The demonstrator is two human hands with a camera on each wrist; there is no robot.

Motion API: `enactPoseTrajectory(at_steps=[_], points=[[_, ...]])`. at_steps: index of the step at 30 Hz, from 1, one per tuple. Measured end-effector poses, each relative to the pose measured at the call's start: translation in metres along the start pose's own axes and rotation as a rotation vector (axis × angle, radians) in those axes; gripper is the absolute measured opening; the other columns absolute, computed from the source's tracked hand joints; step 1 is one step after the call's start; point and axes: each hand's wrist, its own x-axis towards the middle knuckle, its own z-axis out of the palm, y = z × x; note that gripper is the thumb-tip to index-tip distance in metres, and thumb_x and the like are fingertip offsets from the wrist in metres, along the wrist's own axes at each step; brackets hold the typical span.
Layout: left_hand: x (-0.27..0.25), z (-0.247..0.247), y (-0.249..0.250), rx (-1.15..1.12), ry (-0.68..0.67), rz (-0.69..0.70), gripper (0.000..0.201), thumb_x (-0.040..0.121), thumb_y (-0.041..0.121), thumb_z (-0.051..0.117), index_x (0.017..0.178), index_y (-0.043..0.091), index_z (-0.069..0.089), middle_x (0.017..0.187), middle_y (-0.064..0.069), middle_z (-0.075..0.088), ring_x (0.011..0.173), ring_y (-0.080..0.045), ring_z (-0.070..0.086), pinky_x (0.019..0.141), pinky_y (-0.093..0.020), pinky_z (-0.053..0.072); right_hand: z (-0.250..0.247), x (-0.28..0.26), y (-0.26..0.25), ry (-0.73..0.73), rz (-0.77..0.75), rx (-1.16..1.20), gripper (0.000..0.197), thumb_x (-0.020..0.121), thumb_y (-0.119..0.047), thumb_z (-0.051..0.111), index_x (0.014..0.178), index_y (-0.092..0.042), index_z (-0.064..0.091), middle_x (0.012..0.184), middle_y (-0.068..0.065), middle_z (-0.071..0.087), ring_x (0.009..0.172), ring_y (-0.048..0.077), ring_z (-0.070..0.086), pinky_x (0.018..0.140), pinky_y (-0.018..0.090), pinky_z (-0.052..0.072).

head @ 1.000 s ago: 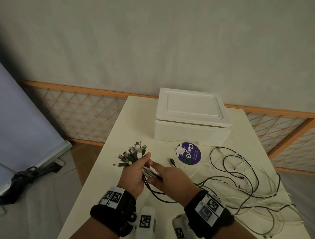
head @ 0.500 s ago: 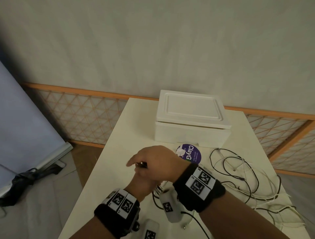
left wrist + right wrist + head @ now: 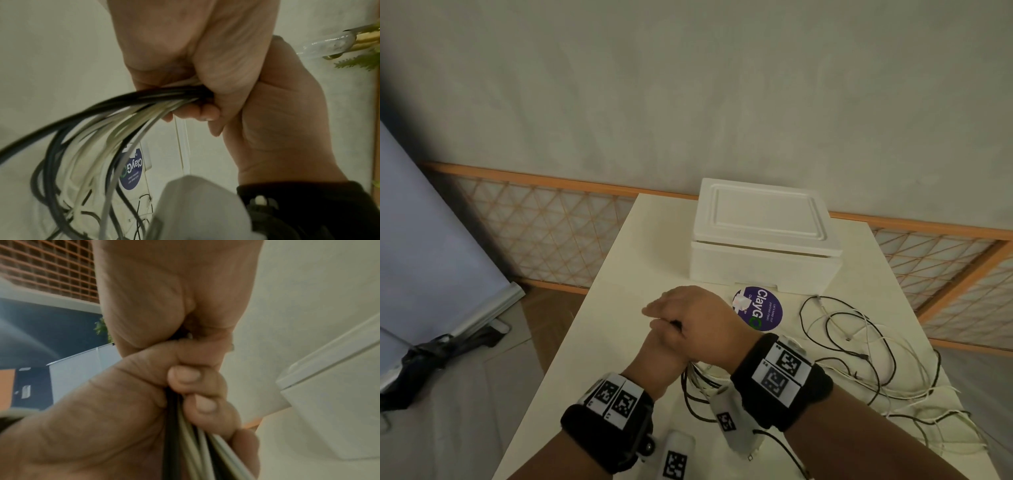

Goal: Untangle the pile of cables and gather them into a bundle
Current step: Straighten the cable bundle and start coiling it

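My left hand (image 3: 661, 349) is a fist around a bundle of black and white cables (image 3: 144, 100), fingers curled round them (image 3: 197, 402). My right hand (image 3: 688, 315) lies across the top of that fist with its fingers stretched to the left, palm (image 3: 174, 288) down on the plug ends, which it hides apart from one dark tip. Below the fist the cables (image 3: 189, 443) hang down. They trail right into loose black and white loops (image 3: 859, 342) spread over the white table (image 3: 602, 325).
A closed white foam box (image 3: 763, 236) stands at the back of the table. A round purple ClayGo sticker (image 3: 760, 308) lies just in front of it, next to my hands. The table's left edge drops to the floor; an orange lattice fence runs behind.
A second ago the plug ends fanned out above my left fist and my right hand held the cables beside it. The right hand has since come up and over, covering the plugs.
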Motion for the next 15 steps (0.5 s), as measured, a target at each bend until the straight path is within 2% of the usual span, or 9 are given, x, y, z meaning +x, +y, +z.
enactPoseTrajectory(at_steps=[1,2,3,5,7,9,10,12,15], points=[[0.003,0.003,-0.004,0.012,0.042,0.02,0.032,0.096,-0.011,0.04,0.12,0.01,0.04,0.083,0.009,0.043,0.076,-0.002,0.045,0.063,-0.012,0.038,0.0,0.0,-0.001,0.004,-0.022,-0.004,0.04,0.087,-0.032,0.043,0.104,-0.012,0.073,0.1,0.002,0.074,0.097,0.017,0.066,0.094,0.026,0.042],[0.008,0.007,-0.004,0.05,0.094,0.028,0.032,0.096,-0.014,0.034,0.125,-0.003,0.042,0.083,0.004,0.043,0.081,-0.009,0.045,0.063,-0.011,0.034,-0.002,0.0,-0.001,0.027,-0.043,0.003,0.037,0.086,-0.029,0.045,0.098,-0.012,0.075,0.094,0.001,0.075,0.09,0.017,0.067,0.089,0.025,0.044],[0.015,0.012,-0.005,0.051,0.103,0.011,0.028,0.096,-0.015,0.03,0.118,-0.011,0.047,0.083,0.003,0.043,0.088,-0.018,0.042,0.063,-0.009,0.033,-0.003,0.0,-0.001,0.057,-0.058,0.01,0.033,0.085,-0.027,0.047,0.093,-0.011,0.076,0.088,0.001,0.075,0.083,0.016,0.067,0.085,0.024,0.045],[0.02,0.018,-0.008,0.068,0.087,-0.013,0.036,0.096,-0.014,0.03,0.088,0.012,0.054,0.075,0.005,0.038,0.091,-0.02,0.036,0.064,-0.005,0.034,-0.003,0.0,0.002,0.107,-0.084,0.011,0.026,0.083,-0.02,0.052,0.083,-0.01,0.076,0.079,0.0,0.074,0.074,0.015,0.065,0.079,0.027,0.046],[0.017,0.016,-0.008,0.066,0.061,-0.03,0.046,0.097,-0.013,0.032,0.069,0.024,0.038,0.071,0.005,0.035,0.078,-0.015,0.038,0.064,-0.009,0.035,0.001,-0.001,0.003,0.129,-0.112,-0.017,0.016,0.08,-0.012,0.058,0.078,-0.009,0.074,0.075,0.0,0.072,0.07,0.016,0.064,0.077,0.029,0.044],[0.013,0.007,-0.013,-0.004,0.042,-0.045,0.043,0.096,-0.012,0.038,0.069,0.021,0.04,0.073,0.002,0.042,0.071,-0.006,0.043,0.067,-0.014,0.037,0.005,0.0,0.002,0.145,-0.145,-0.027,0.01,0.076,-0.007,0.065,0.078,-0.009,0.075,0.073,0.0,0.072,0.067,0.018,0.063,0.077,0.026,0.042],[0.009,0.003,-0.015,-0.052,0.027,-0.05,0.039,0.095,-0.012,0.041,0.074,0.02,0.044,0.078,0.003,0.048,0.074,-0.005,0.048,0.073,-0.021,0.043,0.007,0.001,0.002,0.156,-0.158,-0.021,0.009,0.075,-0.007,0.068,0.08,-0.009,0.075,0.074,0.001,0.072,0.067,0.018,0.064,0.077,0.025,0.041],[0.004,-0.004,-0.016,-0.149,-0.024,-0.082,0.039,0.096,-0.011,0.04,0.083,0.025,0.046,0.086,0.003,0.053,0.08,-0.008,0.054,0.084,-0.035,0.048,0.009,0.004,0.0,0.177,-0.151,0.005,0.012,0.073,-0.01,0.071,0.083,-0.01,0.076,0.077,0.001,0.074,0.068,0.021,0.065,0.076,0.026,0.045],[0.01,-0.008,-0.02,-0.225,0.0,-0.077,0.036,0.097,-0.009,0.039,0.088,0.026,0.046,0.09,0.004,0.052,0.087,-0.012,0.054,0.092,-0.04,0.047,0.008,0.01,-0.001,0.162,-0.116,0.023,0.013,0.076,-0.014,0.072,0.087,-0.011,0.076,0.083,0.001,0.075,0.073,0.022,0.067,0.078,0.031,0.048]])
